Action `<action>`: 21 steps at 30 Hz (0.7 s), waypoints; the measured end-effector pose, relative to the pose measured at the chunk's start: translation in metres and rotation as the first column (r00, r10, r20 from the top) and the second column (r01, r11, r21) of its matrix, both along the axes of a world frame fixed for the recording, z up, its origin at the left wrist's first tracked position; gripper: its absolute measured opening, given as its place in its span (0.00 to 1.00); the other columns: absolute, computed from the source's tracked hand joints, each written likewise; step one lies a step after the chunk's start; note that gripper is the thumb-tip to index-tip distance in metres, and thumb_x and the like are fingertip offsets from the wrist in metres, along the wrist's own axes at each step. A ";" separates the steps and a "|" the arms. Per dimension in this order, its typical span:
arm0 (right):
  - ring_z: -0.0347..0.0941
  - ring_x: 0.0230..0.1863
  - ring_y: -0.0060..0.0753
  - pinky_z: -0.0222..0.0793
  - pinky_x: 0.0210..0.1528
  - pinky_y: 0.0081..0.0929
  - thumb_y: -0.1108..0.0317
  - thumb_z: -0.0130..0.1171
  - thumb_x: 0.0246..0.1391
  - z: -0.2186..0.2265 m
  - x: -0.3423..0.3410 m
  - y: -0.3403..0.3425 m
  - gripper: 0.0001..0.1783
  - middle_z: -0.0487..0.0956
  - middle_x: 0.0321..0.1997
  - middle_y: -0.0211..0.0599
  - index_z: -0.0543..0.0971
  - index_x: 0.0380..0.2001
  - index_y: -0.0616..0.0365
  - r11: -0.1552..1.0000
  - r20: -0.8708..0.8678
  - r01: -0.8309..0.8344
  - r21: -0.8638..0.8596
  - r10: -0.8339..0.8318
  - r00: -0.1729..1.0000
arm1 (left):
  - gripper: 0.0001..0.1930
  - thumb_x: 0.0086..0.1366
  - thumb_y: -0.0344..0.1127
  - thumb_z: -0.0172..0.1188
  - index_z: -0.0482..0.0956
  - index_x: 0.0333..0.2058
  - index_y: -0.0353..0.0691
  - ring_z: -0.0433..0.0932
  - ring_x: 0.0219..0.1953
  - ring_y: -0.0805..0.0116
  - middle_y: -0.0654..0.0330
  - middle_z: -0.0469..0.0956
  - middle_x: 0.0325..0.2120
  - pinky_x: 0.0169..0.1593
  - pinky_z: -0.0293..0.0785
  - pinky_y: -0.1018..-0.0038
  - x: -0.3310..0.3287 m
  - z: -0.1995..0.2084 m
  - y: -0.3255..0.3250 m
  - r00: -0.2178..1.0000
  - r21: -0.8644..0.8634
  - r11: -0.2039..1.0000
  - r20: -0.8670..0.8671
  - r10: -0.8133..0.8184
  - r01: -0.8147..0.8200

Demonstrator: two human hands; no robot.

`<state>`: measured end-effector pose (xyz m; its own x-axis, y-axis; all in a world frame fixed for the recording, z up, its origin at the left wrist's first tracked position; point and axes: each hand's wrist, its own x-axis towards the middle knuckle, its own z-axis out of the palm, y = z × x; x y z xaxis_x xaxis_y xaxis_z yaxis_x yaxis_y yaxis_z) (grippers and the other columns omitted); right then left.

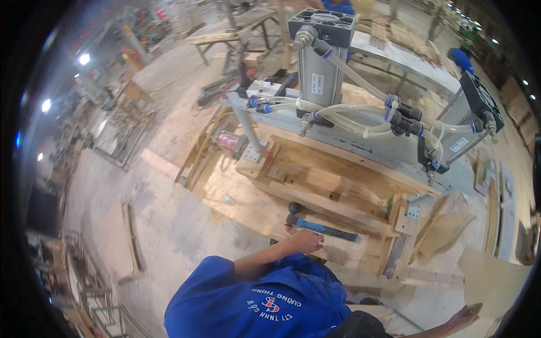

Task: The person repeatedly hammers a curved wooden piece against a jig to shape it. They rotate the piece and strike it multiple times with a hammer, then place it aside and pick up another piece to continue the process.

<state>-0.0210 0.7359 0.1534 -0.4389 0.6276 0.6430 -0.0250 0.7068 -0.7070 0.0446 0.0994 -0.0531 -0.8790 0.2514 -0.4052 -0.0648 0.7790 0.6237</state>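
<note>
My left hand (306, 241) is at the bench's near edge with its fingers curled; I see nothing in them. Just beyond it lies a mallet (322, 226) with a dark round head and a blue and black handle. At the lower right, my right hand (466, 316) is at the lower edge of a thin, pale wooden panel (496, 281), its fingers closed on it. The panel is somewhat blurred. In front of me stands a wooden jig (332, 205) shaped like a long frame, with wood pieces inside it.
Above the jig, a metal beam carries two pneumatic cylinders (321, 70) (465, 127) with clear hoses (360, 121). Curved wooden panels (445, 234) lie to the right of the jig. A long strip of wood (131, 239) is on the floor at left. Other people work farther back.
</note>
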 end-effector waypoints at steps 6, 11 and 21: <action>0.61 0.70 0.49 0.56 0.71 0.52 0.54 0.48 0.67 0.081 0.080 -0.110 0.29 0.64 0.70 0.51 0.69 0.64 0.62 0.706 -0.451 -0.316 -0.634 -0.005 0.893 | 0.24 0.61 0.50 0.62 0.79 0.53 0.47 0.61 0.67 0.48 0.48 0.73 0.57 0.71 0.48 0.46 -0.017 -0.026 -0.049 0.943 -0.510 0.859 -0.262 -0.205 0.045; 0.75 0.55 0.40 0.73 0.59 0.35 0.63 0.59 0.60 0.054 0.120 -0.242 0.23 0.78 0.55 0.45 0.76 0.54 0.66 0.683 -0.409 -0.242 -0.689 -0.091 0.908 | 0.37 0.55 0.45 0.65 0.67 0.64 0.43 0.64 0.64 0.51 0.50 0.72 0.56 0.72 0.44 0.41 0.003 -0.053 -0.075 0.929 -0.289 0.954 -0.328 -0.171 0.073; 0.75 0.57 0.37 0.73 0.59 0.35 0.72 0.57 0.59 0.029 0.102 -0.411 0.21 0.77 0.56 0.42 0.72 0.56 0.65 0.146 -0.320 -0.382 -0.913 0.325 0.890 | 0.42 0.52 0.46 0.67 0.64 0.66 0.45 0.65 0.65 0.54 0.54 0.68 0.60 0.74 0.42 0.49 0.013 -0.043 -0.101 0.922 -0.258 0.953 -0.307 -0.236 0.158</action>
<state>0.0812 0.3245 0.1819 -0.7909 0.5498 -0.2686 -0.1157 -0.5654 -0.8166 0.0576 -0.0013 -0.0958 -0.9140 0.3699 -0.1667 0.2834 0.8760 0.3902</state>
